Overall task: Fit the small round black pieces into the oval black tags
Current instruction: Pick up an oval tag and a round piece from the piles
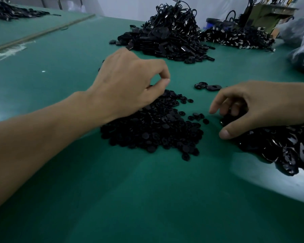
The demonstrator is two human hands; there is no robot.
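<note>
Under my left hand (128,81) lies the heap of small round black pieces (153,130), spread on the green table (130,199) with a few strays just beside its right edge. The oval black tags (279,146) are heaped near the right edge of the view, and my right hand (263,106) rests on the near side of that heap.

I take this step to be picking one of each. To do it well I should lift a single round piece, not a clump, and turn it flat side up before bringing it across. The tag should come out with its recess facing me, so the piece can be pressed straight in.

My left thumb and forefinger (165,81) are pressed tip to tip above the far edge of the heap. Whether a piece sits between them I cannot tell. My right fingers are half curled, their tips touching the tags, with the thumb (226,133) held well apart on the table; I see nothing clearly gripped.

Two loose tags (208,86) lie between my hands, farther off. Beyond them stand a tall pile of corded tags (167,37) and a lower pile (239,37).
</note>
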